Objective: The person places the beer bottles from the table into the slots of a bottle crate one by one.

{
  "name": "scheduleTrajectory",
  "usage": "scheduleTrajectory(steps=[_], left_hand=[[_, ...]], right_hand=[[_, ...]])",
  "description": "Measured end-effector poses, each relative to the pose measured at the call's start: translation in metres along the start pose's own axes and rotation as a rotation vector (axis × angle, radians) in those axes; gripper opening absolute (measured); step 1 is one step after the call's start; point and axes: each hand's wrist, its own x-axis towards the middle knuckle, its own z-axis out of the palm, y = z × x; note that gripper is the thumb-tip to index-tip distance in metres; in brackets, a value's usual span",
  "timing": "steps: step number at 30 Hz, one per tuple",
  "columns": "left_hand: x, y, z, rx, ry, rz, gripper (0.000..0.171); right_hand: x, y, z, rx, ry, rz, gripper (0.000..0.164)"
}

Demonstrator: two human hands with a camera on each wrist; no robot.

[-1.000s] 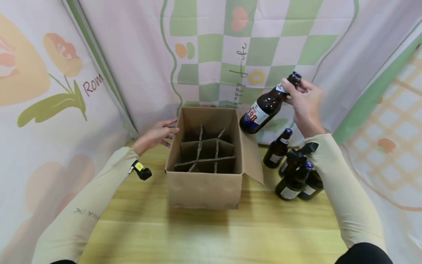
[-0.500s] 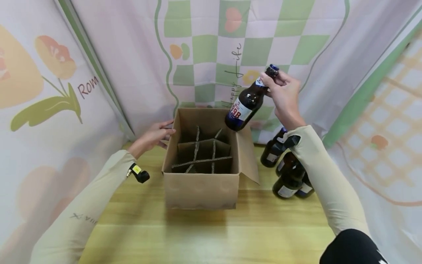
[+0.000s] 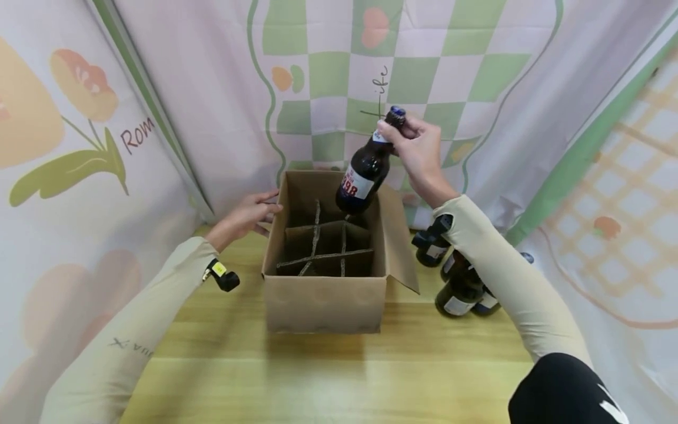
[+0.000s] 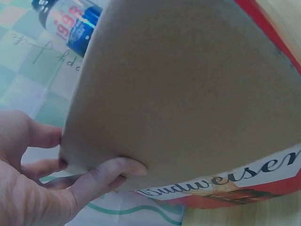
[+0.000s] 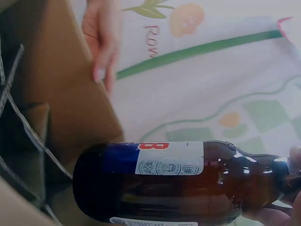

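Note:
My right hand grips a brown glass beer bottle by its neck, fingers and thumb around it. The bottle is tilted, its base over the back right of the open cardboard box, whose cardboard dividers form compartments. In the right wrist view the bottle lies across the lower part, label partly visible. My left hand rests against the box's outer left side near the back corner, fingers fairly straight. In the left wrist view, fingers of the left hand touch the plain cardboard flap.
Several more brown bottles stand on the wooden table right of the box, partly hidden by the right forearm. A box flap hangs out on the right side. A patterned curtain closes off the back.
My right hand has carried the bottle leftward, from beyond the box's right edge to over its back right part, and the bottle is more upright. The left hand stays at the box.

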Motion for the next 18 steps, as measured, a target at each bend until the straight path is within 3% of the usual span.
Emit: scheduleTrajectory(steps=[11,18], left_hand=[[0.003,0.004,0.010,-0.011,-0.047,-0.031,0.068],[0.003,0.007,0.014,-0.024,-0.057,-0.027,0.069]], right_hand=[[-0.002,0.032,0.041,-0.117,-0.056,0.086,0.041],[0.009,0.048,0.054,-0.052,-0.023,0.197,0.037]])
